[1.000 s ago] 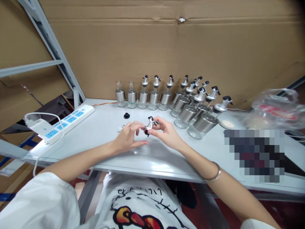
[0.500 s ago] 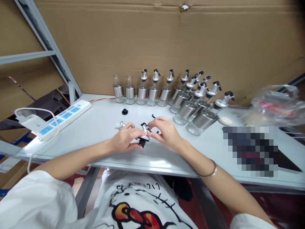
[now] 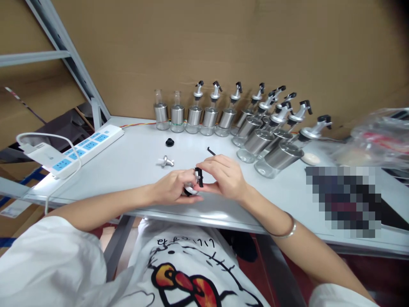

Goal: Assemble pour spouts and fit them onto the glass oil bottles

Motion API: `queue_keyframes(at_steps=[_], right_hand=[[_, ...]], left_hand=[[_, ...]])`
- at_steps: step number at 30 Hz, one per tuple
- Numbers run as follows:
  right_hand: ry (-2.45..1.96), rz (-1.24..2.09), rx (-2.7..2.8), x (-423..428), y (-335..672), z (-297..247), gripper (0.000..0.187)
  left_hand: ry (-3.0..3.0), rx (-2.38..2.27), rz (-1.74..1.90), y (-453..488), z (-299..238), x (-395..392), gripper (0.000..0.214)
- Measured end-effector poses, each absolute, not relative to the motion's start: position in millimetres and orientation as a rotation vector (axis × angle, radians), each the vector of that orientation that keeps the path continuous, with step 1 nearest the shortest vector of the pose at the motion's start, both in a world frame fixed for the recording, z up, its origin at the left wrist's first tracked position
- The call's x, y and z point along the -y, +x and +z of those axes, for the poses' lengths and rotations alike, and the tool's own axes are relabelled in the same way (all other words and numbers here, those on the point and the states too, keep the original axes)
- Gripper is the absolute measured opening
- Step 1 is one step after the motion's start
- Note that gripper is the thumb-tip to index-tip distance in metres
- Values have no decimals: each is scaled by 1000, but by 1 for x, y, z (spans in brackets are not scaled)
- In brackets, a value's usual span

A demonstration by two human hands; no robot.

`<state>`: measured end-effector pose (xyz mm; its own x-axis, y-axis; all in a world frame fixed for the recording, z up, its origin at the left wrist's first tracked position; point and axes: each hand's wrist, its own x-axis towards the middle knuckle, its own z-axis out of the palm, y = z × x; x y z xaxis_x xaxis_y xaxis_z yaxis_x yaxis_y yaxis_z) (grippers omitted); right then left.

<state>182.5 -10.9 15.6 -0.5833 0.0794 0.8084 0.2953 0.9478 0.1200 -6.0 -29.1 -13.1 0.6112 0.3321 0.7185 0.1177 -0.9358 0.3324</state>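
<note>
We see the pourer [image 3: 191,190] just below the frame's centre, gripped in our left hand [image 3: 172,187], while our right hand [image 3: 227,177] pinches at its black lever [image 3: 199,177]; we judge we are fitting that lever, so the next move calls for steady alignment

Left of centre, a loose metal spout [image 3: 166,161] and black stopper [image 3: 169,142] lie on our bench [image 3: 134,157]

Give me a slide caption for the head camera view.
Left hand holding a bottle pourer, right hand at its black lever, in front of steel-sleeved glass bottles.
</note>
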Motion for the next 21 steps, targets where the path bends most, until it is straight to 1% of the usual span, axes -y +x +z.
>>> queue_keyframes(at_steps=[2,6,12,14,18,21], right_hand=[[-245,-364,2184,12,182,16,31],[-191,-457,2175,13,180,17,38],[-144,-555,2164,12,178,15,33],[-153,-491,2169,13,178,15,31],[-271,-128,2046,17,181,16,30],[-474,-84,2097,11,189,21,29]], left_hand=[[2583,-376,1190,-7,-13,31,20],[2578,-382,1177,-4,-10,36,16],[2553,-389,1220,-2,-13,39,13],[2577,-420,1117,-4,-15,39,11],[2698,-434,795,-9,-14,38,9],[2763,-374,823,-11,-12,33,17]])
